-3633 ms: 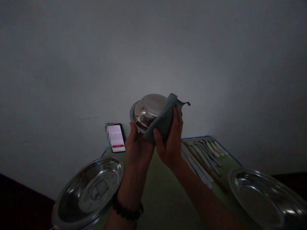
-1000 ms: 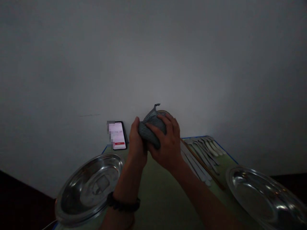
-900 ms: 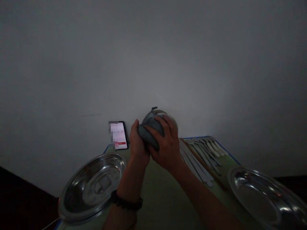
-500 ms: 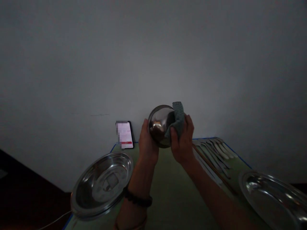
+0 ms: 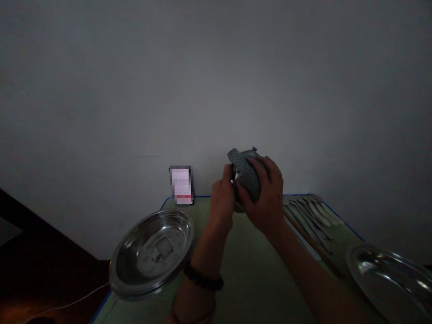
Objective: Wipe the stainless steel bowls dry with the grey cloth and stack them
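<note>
I hold a small steel bowl (image 5: 236, 204) up above the green table (image 5: 246, 274). Only a sliver of it shows between my hands. My left hand (image 5: 222, 198), with a dark bead bracelet on the wrist, grips the bowl's left side. My right hand (image 5: 266, 198) is closed over a grey knitted cloth (image 5: 245, 173) and presses it onto the bowl, covering most of it.
A large steel basin (image 5: 151, 252) sits at the table's left edge and another basin (image 5: 388, 281) at the right. Several spoons (image 5: 313, 211) and chopsticks (image 5: 313, 245) lie in a row at the back right. A lit phone (image 5: 181, 185) leans on the wall.
Half a second ago the bowl's shiny outside faced me with the cloth at its right side. Now the cloth covers the bowl. My view has shifted left.
</note>
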`<state>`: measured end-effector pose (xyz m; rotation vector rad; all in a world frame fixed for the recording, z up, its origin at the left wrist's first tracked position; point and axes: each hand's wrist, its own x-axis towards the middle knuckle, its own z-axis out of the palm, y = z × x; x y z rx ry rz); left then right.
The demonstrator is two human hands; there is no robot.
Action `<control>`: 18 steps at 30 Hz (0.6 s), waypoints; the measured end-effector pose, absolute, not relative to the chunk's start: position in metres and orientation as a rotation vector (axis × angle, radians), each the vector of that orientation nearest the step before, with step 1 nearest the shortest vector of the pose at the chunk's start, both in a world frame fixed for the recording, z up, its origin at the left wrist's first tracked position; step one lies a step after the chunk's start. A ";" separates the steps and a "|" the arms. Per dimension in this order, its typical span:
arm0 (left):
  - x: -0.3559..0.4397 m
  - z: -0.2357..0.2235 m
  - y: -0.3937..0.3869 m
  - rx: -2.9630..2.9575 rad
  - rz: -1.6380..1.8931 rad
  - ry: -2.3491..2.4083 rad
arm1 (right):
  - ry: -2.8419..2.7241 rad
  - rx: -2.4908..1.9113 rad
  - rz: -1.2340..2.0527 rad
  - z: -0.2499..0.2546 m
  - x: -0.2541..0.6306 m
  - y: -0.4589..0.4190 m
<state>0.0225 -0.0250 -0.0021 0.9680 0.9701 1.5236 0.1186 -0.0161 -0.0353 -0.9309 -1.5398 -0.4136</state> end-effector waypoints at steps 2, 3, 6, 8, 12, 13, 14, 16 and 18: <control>0.023 0.000 -0.029 1.162 1.505 1.157 | -1.533 -0.924 -0.378 -0.030 0.121 -0.019; 0.023 0.001 -0.031 1.230 1.503 1.216 | -1.524 -0.922 -0.352 -0.027 0.122 -0.021; 0.023 0.004 -0.034 1.329 1.524 1.293 | -1.478 -0.928 -0.266 -0.023 0.127 -0.020; 0.023 0.006 -0.035 1.381 1.545 1.310 | -1.452 -0.937 -0.216 -0.022 0.131 -0.018; 0.020 0.009 -0.038 1.461 1.572 1.345 | -1.514 -0.902 -0.223 -0.021 0.133 -0.019; 0.018 0.011 -0.039 1.461 1.576 1.340 | -1.546 -0.875 -0.253 -0.019 0.132 -0.022; 0.017 0.013 -0.040 1.449 1.583 1.323 | -1.579 -0.843 -0.285 -0.017 0.131 -0.025; 0.013 0.017 -0.043 1.407 1.601 1.267 | -1.640 -0.784 -0.338 -0.011 0.129 -0.032; 0.010 0.020 -0.045 1.326 1.600 1.224 | -1.667 -0.763 -0.352 -0.007 0.130 -0.036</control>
